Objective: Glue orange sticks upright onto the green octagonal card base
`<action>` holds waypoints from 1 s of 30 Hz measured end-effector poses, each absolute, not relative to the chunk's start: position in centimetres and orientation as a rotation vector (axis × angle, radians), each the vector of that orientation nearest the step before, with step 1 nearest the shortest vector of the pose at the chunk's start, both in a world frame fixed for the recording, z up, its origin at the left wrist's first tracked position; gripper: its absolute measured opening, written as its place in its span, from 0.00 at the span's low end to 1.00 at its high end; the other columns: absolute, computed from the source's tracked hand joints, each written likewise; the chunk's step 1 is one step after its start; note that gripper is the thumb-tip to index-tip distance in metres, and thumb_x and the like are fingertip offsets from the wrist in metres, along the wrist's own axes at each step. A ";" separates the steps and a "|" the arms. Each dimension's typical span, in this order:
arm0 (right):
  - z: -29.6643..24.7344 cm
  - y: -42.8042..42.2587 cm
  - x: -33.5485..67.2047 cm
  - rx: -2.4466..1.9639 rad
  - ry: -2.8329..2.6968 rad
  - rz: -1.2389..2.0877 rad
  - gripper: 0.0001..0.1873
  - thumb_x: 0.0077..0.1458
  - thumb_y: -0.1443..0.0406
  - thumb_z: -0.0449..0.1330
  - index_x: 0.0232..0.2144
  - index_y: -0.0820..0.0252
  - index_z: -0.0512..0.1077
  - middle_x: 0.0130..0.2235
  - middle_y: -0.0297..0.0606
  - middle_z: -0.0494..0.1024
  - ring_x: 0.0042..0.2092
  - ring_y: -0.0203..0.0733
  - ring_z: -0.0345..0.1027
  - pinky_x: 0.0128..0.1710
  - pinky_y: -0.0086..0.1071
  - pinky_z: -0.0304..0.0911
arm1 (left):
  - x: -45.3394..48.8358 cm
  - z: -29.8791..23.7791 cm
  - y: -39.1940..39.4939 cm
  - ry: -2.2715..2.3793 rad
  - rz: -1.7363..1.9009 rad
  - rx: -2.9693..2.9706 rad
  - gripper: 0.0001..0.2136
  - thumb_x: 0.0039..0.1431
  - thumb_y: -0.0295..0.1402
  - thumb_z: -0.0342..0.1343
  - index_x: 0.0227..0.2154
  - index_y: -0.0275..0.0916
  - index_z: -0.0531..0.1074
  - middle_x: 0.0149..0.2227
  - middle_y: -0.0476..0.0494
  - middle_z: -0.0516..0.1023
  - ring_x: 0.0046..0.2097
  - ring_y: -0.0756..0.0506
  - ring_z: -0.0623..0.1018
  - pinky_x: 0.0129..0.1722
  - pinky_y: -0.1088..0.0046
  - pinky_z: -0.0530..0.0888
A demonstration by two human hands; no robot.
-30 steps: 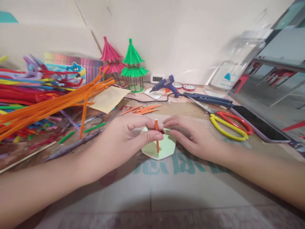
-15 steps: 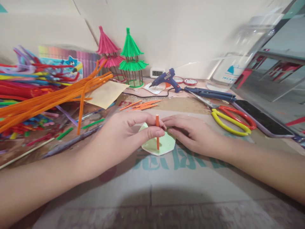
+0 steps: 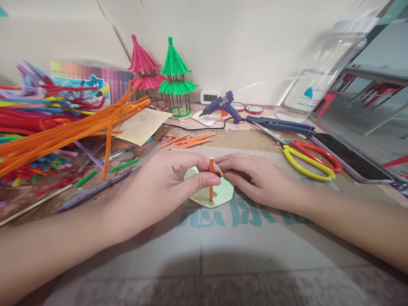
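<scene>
My left hand (image 3: 168, 182) pinches a short orange stick (image 3: 211, 178) between thumb and forefinger and holds it upright on a pale green hexagonal card (image 3: 219, 194) lying on the cardboard. My right hand (image 3: 255, 178) rests beside it, fingers together and pressed flat on the right part of the green card, fingertips close to the stick. Several more short orange sticks (image 3: 188, 142) lie loose just beyond the hands.
A big heap of coloured pipe cleaners (image 3: 54, 127) fills the left. A pink (image 3: 143, 72) and a green (image 3: 175, 76) paper pagoda stand at the back, with a blue glue gun (image 3: 223, 106), scissors (image 3: 306, 159), blue pliers (image 3: 280, 125), a phone (image 3: 347, 159) and a clear jar (image 3: 312, 89) to the right.
Both hands and the stick stay in the same hold; the view only shifted slightly upward a second ago.
</scene>
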State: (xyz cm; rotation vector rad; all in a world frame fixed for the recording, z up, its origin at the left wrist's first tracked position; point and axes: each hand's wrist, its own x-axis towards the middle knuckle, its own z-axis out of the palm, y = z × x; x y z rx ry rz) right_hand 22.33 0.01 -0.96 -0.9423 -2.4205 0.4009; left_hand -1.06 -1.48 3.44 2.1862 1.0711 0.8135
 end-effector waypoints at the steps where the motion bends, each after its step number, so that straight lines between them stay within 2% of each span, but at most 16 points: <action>1: -1.0 0.0 22.3 -0.944 -2.423 0.402 0.15 0.65 0.69 0.53 0.50 0.53 0.73 0.55 0.37 0.79 0.58 0.42 0.73 0.59 0.40 0.67 | -1.1 3.4 -1.5 1.073 0.810 2.188 0.11 0.63 0.41 0.58 0.28 0.43 0.80 0.32 0.54 0.82 0.34 0.49 0.79 0.36 0.77 0.72; 13: -0.9 -0.1 22.3 -0.926 -2.414 0.384 0.14 0.65 0.69 0.53 0.49 0.59 0.74 0.54 0.42 0.80 0.56 0.42 0.74 0.59 0.39 0.67 | -1.1 3.6 -1.5 0.945 0.844 2.374 0.09 0.64 0.36 0.58 0.29 0.42 0.79 0.32 0.54 0.81 0.36 0.50 0.79 0.40 0.75 0.71; 22: -0.9 0.0 22.3 -0.927 -2.420 0.386 0.14 0.65 0.69 0.53 0.49 0.59 0.74 0.54 0.41 0.80 0.56 0.43 0.74 0.58 0.41 0.68 | -1.3 3.1 -1.3 0.954 0.833 2.360 0.09 0.65 0.36 0.59 0.29 0.43 0.78 0.32 0.56 0.80 0.36 0.51 0.78 0.39 0.75 0.70; 30: -1.0 0.1 22.3 -0.920 -2.423 0.387 0.14 0.66 0.68 0.53 0.49 0.59 0.74 0.54 0.43 0.80 0.55 0.43 0.74 0.58 0.40 0.68 | -1.4 3.3 -1.3 0.925 0.835 2.464 0.09 0.65 0.39 0.60 0.30 0.43 0.78 0.31 0.54 0.80 0.38 0.49 0.78 0.41 0.71 0.70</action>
